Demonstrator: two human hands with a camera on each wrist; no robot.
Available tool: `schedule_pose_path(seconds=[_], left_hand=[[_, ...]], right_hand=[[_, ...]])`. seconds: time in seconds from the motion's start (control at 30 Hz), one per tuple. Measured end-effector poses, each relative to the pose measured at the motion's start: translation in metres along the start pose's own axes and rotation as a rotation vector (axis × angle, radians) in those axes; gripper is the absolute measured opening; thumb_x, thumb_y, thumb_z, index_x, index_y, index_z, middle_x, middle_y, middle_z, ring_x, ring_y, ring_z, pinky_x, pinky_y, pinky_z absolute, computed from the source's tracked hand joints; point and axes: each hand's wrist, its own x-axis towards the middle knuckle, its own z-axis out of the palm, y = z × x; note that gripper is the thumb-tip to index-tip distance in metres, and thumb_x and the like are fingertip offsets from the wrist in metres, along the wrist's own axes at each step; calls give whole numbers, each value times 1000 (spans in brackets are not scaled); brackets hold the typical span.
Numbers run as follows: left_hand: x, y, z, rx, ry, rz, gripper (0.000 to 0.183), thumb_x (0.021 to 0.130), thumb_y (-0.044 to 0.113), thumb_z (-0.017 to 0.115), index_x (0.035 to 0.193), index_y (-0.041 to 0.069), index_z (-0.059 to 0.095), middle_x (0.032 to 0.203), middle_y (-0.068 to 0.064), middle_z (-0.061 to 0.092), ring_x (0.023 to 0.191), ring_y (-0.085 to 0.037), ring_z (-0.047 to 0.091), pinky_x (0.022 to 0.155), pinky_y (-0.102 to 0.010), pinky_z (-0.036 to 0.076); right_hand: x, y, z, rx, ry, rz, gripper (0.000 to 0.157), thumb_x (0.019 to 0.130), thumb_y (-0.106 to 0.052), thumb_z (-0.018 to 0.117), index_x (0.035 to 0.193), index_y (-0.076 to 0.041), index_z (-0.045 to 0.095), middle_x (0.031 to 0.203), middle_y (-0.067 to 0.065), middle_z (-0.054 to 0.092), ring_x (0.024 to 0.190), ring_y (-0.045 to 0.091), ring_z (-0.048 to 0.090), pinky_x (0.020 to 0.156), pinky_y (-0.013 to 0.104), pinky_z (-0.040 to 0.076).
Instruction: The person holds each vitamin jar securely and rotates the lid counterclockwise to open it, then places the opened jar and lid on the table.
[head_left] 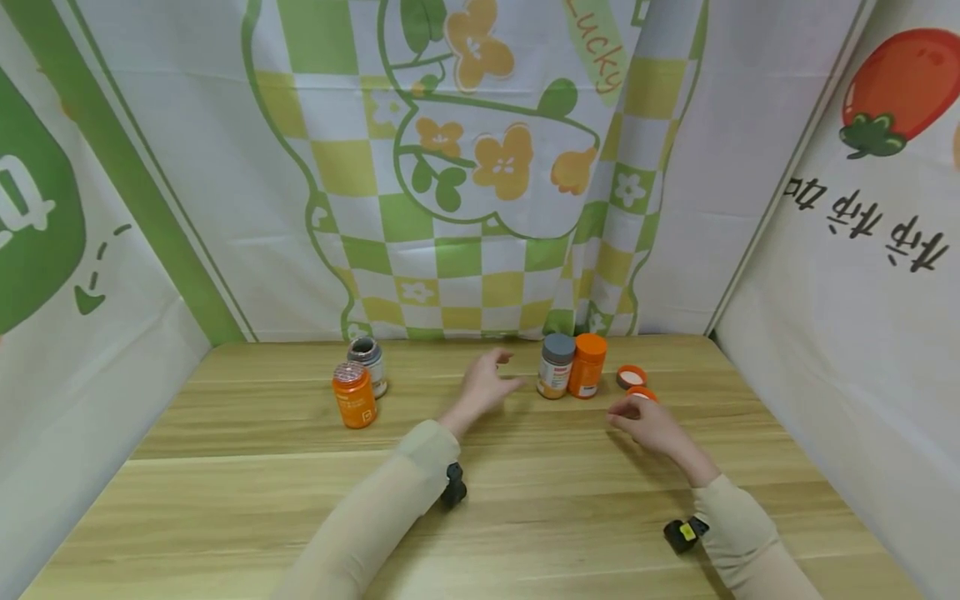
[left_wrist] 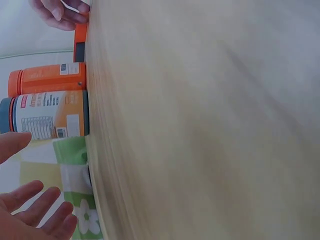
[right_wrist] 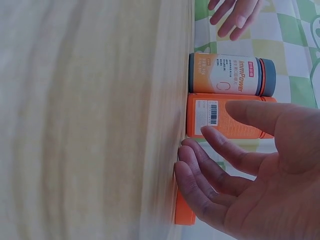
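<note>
My left hand (head_left: 483, 385), fingers apart and holding nothing, reaches over the table just left of a white-and-orange supplement bottle with a grey cap (head_left: 556, 372). Right beside that bottle stands an orange bottle with an orange cap (head_left: 588, 368). My right hand (head_left: 651, 425) is low in front of two upturned lids, its fingers loosely bent around nothing. One lid (head_left: 632, 377) shows its white inside; the other lid (head_left: 642, 392) is partly hidden by the hand. In the right wrist view, my thumb overlaps the orange bottle (right_wrist: 225, 120).
At the table's left stand two uncapped bottles: an orange bottle (head_left: 355, 402) in front and a white-and-grey bottle (head_left: 377, 377) behind it. A green-and-yellow checked curtain (head_left: 480, 275) hangs along the back edge of the wooden table (head_left: 525, 517). White printed cloths close both sides.
</note>
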Motion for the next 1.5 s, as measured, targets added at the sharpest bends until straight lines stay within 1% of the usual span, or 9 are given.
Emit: schedule_pose_path(seconds=[0.13, 0.37, 0.6, 0.8, 0.9, 1.07, 1.13, 1.33, 1.5], left_hand=[[3, 3, 8, -19, -9, 9, 58, 79, 26, 76, 127, 1, 55, 126, -18, 59, 118, -35, 53, 98, -45, 43], [7, 10, 18, -54, -35, -18, 62, 78, 28, 77, 129, 3, 53, 130, -16, 56, 121, -33, 52, 101, -44, 42], [14, 13, 30, -74, -65, -21, 65, 78, 26, 77, 133, 4, 50, 134, -18, 53, 123, -34, 50, 100, -45, 42], [19, 17, 40, -67, -70, -8, 64, 77, 29, 78, 132, 7, 51, 133, -15, 55, 122, -32, 51, 100, -44, 43], [20, 19, 43, -81, -69, -4, 62, 78, 29, 77, 131, 9, 52, 132, -13, 56, 122, -30, 52, 100, -44, 43], [20, 22, 48, -97, -51, 40, 59, 79, 26, 76, 129, 8, 53, 126, -12, 59, 119, -29, 54, 99, -43, 43], [20, 23, 49, -101, -48, 45, 59, 79, 24, 76, 130, 8, 52, 125, -12, 60, 118, -29, 55, 99, -43, 43], [21, 23, 50, -133, -50, 16, 58, 80, 22, 75, 131, 10, 51, 125, -10, 60, 118, -26, 55, 101, -43, 42], [20, 24, 49, -128, -34, 15, 54, 80, 19, 75, 128, 8, 53, 121, -11, 60, 116, -29, 55, 98, -42, 44]], right_hand=[[0, 0, 0, -15, 4, -6, 28, 93, -24, 59, 112, -3, 64, 106, 12, 67, 94, 24, 63, 68, 30, 50], [0, -1, 1, -15, 0, -5, 28, 93, -23, 59, 112, -3, 64, 106, 13, 67, 93, 24, 63, 68, 31, 50], [1, 0, 1, -23, 14, -11, 28, 93, -25, 59, 110, -4, 64, 105, 11, 67, 97, 26, 62, 76, 36, 51], [2, 2, 0, -7, 16, -9, 27, 93, -24, 59, 109, -3, 64, 105, 12, 67, 96, 25, 62, 72, 33, 51], [2, 2, 0, -4, 18, -7, 27, 93, -24, 59, 109, -3, 64, 105, 12, 67, 95, 25, 62, 72, 33, 50], [2, 3, -1, -15, 23, -14, 27, 93, -24, 59, 109, -4, 64, 104, 11, 67, 96, 25, 62, 76, 36, 50], [2, 3, -1, -15, 22, -15, 27, 93, -24, 59, 109, -4, 64, 104, 11, 67, 96, 25, 63, 76, 36, 50], [1, 3, -2, -12, 20, -10, 27, 93, -24, 59, 110, -3, 64, 105, 12, 67, 95, 25, 63, 74, 35, 50], [1, 3, -2, -11, 19, -7, 28, 92, -25, 59, 110, -3, 64, 105, 12, 67, 94, 24, 63, 72, 33, 50]])
